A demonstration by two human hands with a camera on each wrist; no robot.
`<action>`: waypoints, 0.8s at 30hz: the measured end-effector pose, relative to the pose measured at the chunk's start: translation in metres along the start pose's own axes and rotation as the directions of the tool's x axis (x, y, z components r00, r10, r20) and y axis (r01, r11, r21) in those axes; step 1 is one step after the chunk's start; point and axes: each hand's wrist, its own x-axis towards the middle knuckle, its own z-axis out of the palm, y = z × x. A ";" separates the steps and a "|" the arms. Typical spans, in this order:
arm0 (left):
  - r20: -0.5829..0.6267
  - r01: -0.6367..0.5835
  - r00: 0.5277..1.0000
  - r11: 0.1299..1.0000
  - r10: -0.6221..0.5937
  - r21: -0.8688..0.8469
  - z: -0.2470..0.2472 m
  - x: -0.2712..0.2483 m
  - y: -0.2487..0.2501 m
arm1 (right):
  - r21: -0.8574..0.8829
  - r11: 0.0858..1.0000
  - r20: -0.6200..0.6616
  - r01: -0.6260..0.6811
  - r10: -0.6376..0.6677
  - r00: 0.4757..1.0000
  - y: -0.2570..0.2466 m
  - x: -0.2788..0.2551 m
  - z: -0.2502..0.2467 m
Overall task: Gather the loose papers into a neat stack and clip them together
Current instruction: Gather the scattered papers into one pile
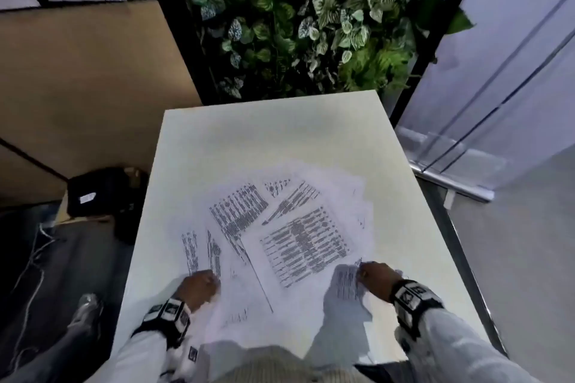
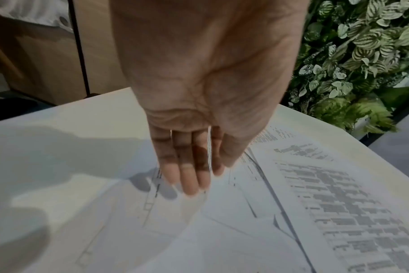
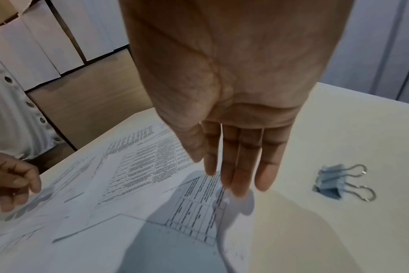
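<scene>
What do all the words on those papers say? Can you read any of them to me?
None can be read.
Papers: rows and tables of dark print, too small and blurred to make out in any view.
Binder clip: no writing visible.
Wrist bands: black-and-white patterns, no letters legible.

Both hands reach down over the papers (image 1: 280, 227): left hand (image 1: 199, 288) at their left edge, right hand (image 1: 378, 280) at their right, fingers straight.
</scene>
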 end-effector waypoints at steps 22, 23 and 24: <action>-0.006 0.319 0.927 0.793 -0.376 -0.520 0.002 0.065 0.002 | -0.088 0.967 -0.088 0.239 -0.247 0.965 -0.045 0.076 0.001; 0.001 0.348 0.918 0.805 -0.396 -0.480 0.005 0.065 0.000 | -0.032 0.975 -0.207 0.219 -0.221 0.953 -0.044 0.073 0.000; -0.062 0.358 0.893 0.789 -0.445 -0.500 0.007 0.067 -0.003 | 0.075 0.988 -0.332 0.138 -0.106 0.937 -0.042 0.071 -0.001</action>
